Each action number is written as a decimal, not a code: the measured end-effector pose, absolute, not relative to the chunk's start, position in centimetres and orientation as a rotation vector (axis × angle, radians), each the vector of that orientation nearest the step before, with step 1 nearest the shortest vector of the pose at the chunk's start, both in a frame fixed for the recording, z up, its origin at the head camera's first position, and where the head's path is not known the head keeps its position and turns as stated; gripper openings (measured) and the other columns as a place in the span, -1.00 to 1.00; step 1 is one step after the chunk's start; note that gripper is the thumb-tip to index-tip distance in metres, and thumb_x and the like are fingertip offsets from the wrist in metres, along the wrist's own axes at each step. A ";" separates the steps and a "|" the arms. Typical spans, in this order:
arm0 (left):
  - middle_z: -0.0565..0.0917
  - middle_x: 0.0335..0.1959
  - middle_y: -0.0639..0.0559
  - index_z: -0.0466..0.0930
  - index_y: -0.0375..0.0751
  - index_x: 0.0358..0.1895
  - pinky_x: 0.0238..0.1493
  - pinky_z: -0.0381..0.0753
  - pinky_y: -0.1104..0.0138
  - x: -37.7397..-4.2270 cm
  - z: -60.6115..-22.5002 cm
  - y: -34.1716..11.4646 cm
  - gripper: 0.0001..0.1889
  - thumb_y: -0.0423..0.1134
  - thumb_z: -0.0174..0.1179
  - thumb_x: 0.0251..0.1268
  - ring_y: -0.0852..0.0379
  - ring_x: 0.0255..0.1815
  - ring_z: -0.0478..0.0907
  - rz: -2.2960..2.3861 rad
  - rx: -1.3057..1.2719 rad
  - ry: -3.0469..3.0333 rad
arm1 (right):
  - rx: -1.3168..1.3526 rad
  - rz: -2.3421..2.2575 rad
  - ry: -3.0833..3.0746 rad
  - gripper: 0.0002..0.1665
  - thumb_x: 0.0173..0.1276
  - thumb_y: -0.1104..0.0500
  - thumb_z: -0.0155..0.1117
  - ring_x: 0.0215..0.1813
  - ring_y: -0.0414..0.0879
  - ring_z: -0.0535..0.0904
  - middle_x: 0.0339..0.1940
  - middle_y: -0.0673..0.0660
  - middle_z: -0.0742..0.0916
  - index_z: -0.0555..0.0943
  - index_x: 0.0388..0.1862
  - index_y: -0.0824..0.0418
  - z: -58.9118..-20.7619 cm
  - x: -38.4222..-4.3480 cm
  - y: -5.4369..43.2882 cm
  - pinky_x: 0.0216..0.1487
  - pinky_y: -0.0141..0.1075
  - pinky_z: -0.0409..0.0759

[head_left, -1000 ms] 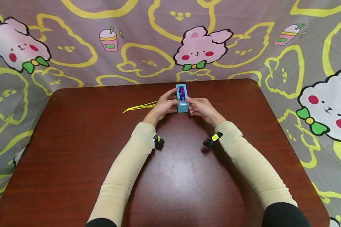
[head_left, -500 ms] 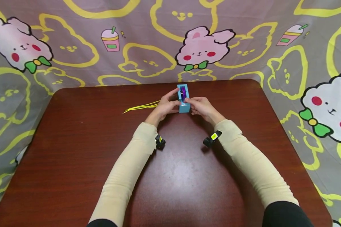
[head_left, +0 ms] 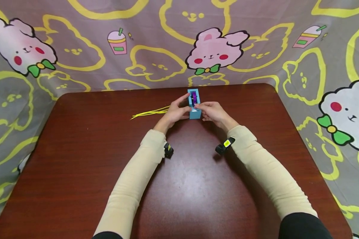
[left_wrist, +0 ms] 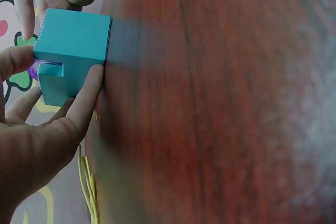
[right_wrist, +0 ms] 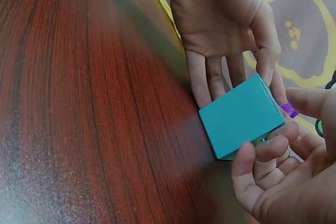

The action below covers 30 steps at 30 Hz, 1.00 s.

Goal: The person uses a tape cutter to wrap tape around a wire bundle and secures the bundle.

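A light blue tape dispenser (head_left: 195, 114) with a purple roll of tape (head_left: 194, 98) stands towards the back of the table. My left hand (head_left: 174, 113) grips it from the left, fingers along its side and thumb by the toothed cutting edge, as the left wrist view shows. My right hand (head_left: 214, 112) is at the right of the dispenser, fingertips over the cutting edge in front of the roll. In the right wrist view its lower fingers (right_wrist: 244, 162) are curled beside the block. I cannot tell whether its fingertips pinch the tape's end.
Several thin yellow strands (head_left: 149, 112) lie on the brown table (head_left: 107, 149) left of the dispenser, running behind my left hand. A patterned cloth (head_left: 155, 33) hangs close behind the table's back edge and along both sides.
My right hand's fingertips have shifted slightly left, in over the dispenser's cutting edge. The left hand keeps its hold, and the whole view has slid a little to the right.
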<state>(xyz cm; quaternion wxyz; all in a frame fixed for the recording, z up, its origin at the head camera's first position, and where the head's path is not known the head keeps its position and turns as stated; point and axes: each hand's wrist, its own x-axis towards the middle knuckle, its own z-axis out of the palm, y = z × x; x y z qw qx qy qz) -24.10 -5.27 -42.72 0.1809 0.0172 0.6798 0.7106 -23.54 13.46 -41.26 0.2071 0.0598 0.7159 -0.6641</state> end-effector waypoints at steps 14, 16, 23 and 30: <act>0.32 0.45 -0.13 0.31 0.11 0.53 0.04 0.64 0.03 -23.9 -42.8 -5.3 -0.31 -0.44 0.16 0.37 -0.11 0.07 0.59 1.990 0.093 1.961 | 0.265 -1.920 1.855 -0.81 0.44 0.13 0.34 -0.50 -0.15 0.37 -0.65 -0.01 0.45 0.69 -0.28 0.25 -40.7 -23.5 13.3 -0.29 -0.29 0.52; 0.32 0.45 -0.11 0.31 0.14 0.53 0.05 0.63 0.03 -23.9 -42.7 -5.3 -0.31 -0.43 0.15 0.37 -0.11 0.08 0.59 1.984 0.086 1.963 | 0.280 -1.921 1.836 -0.82 0.44 0.13 0.35 -0.49 -0.14 0.39 -0.65 0.00 0.46 0.71 -0.31 0.23 -40.6 -23.5 13.4 -0.27 -0.28 0.53; 0.30 0.46 -0.08 0.30 0.18 0.53 0.05 0.64 0.05 -23.8 -42.6 -5.3 -0.32 -0.40 0.15 0.41 -0.10 0.10 0.60 1.966 0.081 1.974 | 0.256 -1.910 1.871 -0.84 0.43 0.16 0.34 -0.49 -0.14 0.38 -0.64 -0.01 0.46 0.72 -0.31 0.23 -40.1 -23.3 13.2 -0.26 -0.26 0.51; 0.29 0.46 -0.08 0.30 0.16 0.53 0.05 0.64 0.07 -23.9 -42.7 -5.3 -0.32 -0.41 0.15 0.40 -0.07 0.10 0.59 1.980 0.086 1.954 | 0.246 -1.957 1.899 -0.88 0.38 0.23 0.38 -0.53 -0.16 0.36 -0.64 0.01 0.48 0.71 -0.31 0.28 -40.3 -23.2 13.0 -0.38 -0.32 0.48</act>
